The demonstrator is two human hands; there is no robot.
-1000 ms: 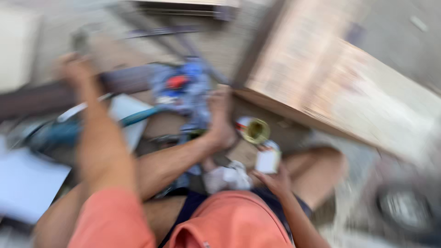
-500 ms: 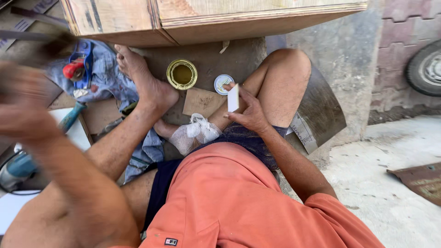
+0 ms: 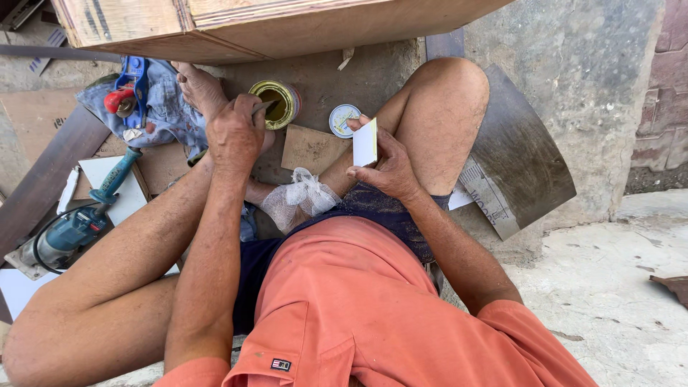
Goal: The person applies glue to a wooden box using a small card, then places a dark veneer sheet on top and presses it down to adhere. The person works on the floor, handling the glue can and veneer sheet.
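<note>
Left hand (image 3: 233,136) now down at open tin (image 3: 276,102).

Small open tin can (image 3: 276,102), yellowish glue-like contents inside, upright on the ground below a wooden panel. Thin dark tool (image 3: 262,107), tip dipped over the can's rim, gripped in the left hand (image 3: 234,135). Round can lid (image 3: 343,120), pale blue and white, flat just beside the can. Small white rectangular card (image 3: 365,142), upright, pinched in the right hand (image 3: 387,168).
</note>
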